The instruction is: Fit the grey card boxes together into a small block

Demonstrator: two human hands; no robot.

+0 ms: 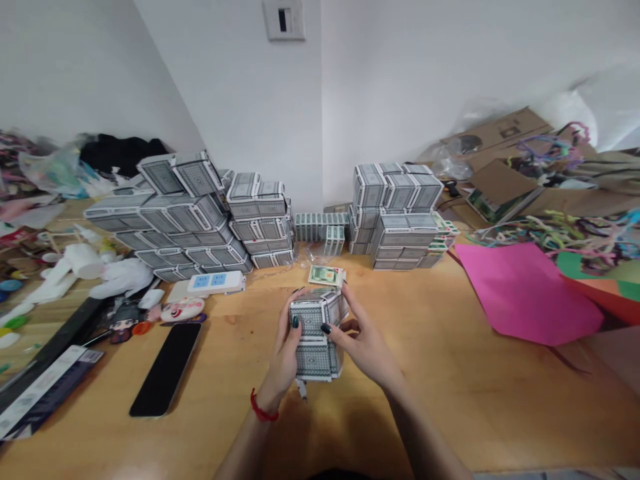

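Observation:
In the middle of the table is a block of playing cards with grey patterned backs. My left hand wraps round its left side, thumb on the front face. From the right, my right hand grips the block's upper part, thumb near the front corner and fingers partly hidden behind. Just beyond the block lies a small stack of cards with a green and cream picture on top. The block's underside is hidden.
Stacked card blocks stand at the back left, centre left and right. A black phone and a white power strip lie left. Pink paper, coloured pipe cleaners and cardboard boxes occupy the right.

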